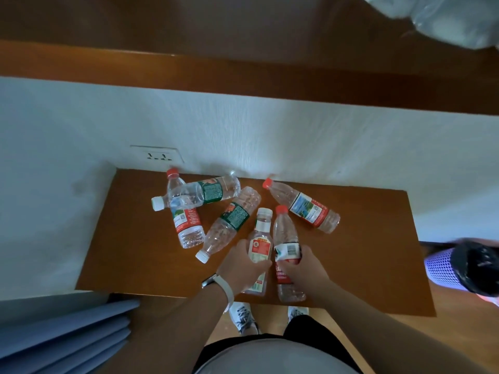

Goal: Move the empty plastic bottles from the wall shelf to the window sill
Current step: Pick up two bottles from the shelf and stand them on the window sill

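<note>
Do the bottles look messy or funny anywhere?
Yes. On the shelf, bottles lie on their sides pointing every which way, and a green-label bottle rests crosswise on a red-label bottle at the back left.

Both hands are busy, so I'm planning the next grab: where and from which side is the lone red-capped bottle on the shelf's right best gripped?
Grip the red-capped bottle round its labelled middle, coming down from the near side. It lies flat, cap toward the wall, apart from the other bottles, so both flanks are free.
</note>
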Available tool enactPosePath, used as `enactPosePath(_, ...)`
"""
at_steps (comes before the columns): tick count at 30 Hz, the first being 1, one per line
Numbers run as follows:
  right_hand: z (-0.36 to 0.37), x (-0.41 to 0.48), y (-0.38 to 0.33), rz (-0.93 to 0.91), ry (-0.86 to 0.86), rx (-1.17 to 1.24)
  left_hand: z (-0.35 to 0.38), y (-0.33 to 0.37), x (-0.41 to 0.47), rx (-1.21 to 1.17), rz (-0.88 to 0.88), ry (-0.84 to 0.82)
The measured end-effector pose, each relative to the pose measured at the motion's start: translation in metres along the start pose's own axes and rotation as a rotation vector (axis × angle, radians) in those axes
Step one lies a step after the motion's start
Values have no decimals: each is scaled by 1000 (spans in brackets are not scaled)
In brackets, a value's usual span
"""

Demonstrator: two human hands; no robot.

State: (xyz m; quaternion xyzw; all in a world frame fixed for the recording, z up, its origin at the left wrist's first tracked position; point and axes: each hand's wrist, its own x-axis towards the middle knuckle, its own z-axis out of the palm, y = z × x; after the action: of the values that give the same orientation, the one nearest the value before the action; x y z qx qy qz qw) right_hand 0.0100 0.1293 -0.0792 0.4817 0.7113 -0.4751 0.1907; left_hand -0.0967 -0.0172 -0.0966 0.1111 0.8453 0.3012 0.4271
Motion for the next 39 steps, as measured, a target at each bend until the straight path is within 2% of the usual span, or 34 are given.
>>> enactPosePath(5, -15, 0, -3, -126, -57, 70, -4, 9, -17, -149, 37, 62)
enactPosePath(11, -40, 5, -10, -306, -178, 106, -9, 33, -42, -255, 80, 224)
enactPosePath(14, -54, 4, -16, -402, -241, 126, -7, 44, -59, -362, 46, 325)
enactPosePath(20, -72, -2, -36, -529, -472, 150, -5, 67, -98, -501, -65, 500)
enactPosePath(29, -49, -13, -49, -626, -680, 65, 19, 49, -164, -561, -281, 739)
enactPosePath(39, -6, -72, -56, -754, -867, -41, 30, 5, -233, -722, -263, 942)
